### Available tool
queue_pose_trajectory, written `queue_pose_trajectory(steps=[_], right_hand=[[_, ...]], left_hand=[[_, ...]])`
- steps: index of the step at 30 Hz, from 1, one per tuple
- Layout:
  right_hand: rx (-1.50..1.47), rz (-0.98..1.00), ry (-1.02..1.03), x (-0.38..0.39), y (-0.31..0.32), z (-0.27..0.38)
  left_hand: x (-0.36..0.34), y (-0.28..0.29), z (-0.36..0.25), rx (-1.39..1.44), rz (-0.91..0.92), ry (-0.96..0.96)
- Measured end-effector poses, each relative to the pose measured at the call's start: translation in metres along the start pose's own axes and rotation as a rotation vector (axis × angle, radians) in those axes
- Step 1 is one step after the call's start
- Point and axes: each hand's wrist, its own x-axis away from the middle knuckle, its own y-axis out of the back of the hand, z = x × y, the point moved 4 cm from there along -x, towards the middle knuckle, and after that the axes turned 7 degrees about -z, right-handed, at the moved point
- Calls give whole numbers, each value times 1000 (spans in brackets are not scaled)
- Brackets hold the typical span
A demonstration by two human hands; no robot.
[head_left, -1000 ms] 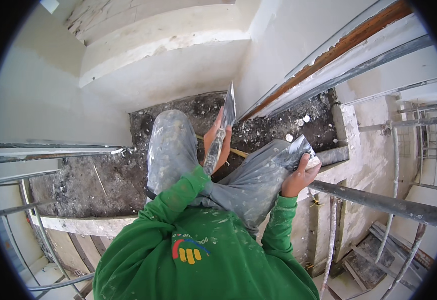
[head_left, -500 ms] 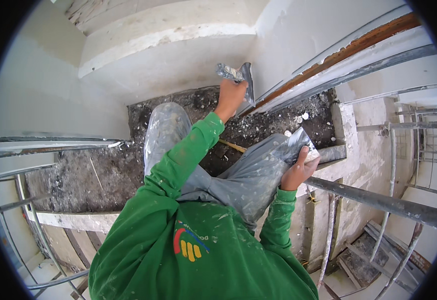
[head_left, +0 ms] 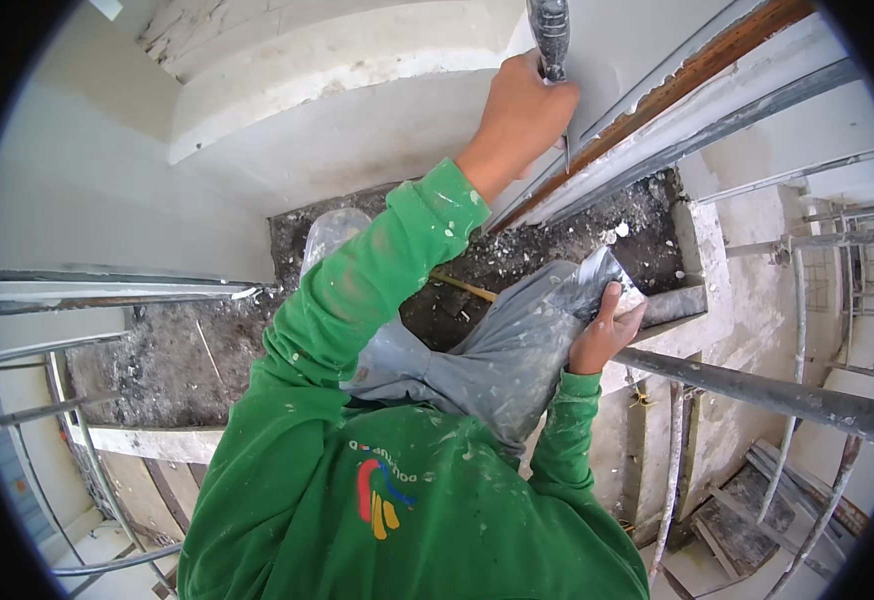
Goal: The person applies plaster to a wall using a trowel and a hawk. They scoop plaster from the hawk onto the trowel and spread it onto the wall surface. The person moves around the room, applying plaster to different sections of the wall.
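Observation:
My left hand (head_left: 525, 112) is closed around the dark, plaster-smeared handle of a wide putty knife (head_left: 550, 38), up against the pale wall (head_left: 609, 60) ahead. Its blade shows only as a thin edge below my fingers, close to the wall's corner strip; whether it touches cannot be made out. Lower down on the right, my right hand (head_left: 607, 335) grips a flat, shiny metal plate (head_left: 597, 272), thumb on top. The plate is near my bent right knee and carries whitish smears. Its underside and most of those fingers are hidden.
A brown-edged frame (head_left: 692, 75) runs diagonally along the wall. Scaffold tubes, including a thick one (head_left: 757, 388), cross at right; more stand at left. Rough dark ledge flooring (head_left: 172, 365) with white crumbs lies under my legs. Planks (head_left: 747, 520) sit far below at lower right.
My left hand has moved up and to the right with the putty knife, which has turned so its handle points up and its blade is edge-on. My right hand has barely moved.

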Motion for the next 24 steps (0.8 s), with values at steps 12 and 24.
queue_pose_trajectory(steps=[12,24], right_hand=[[28,-19,15,2,2,-1],[-52,-151,259,2,12,55]], left_hand=[[-22,-31,-132,-63,99,-73],[57,122,-176,488,49,-500]])
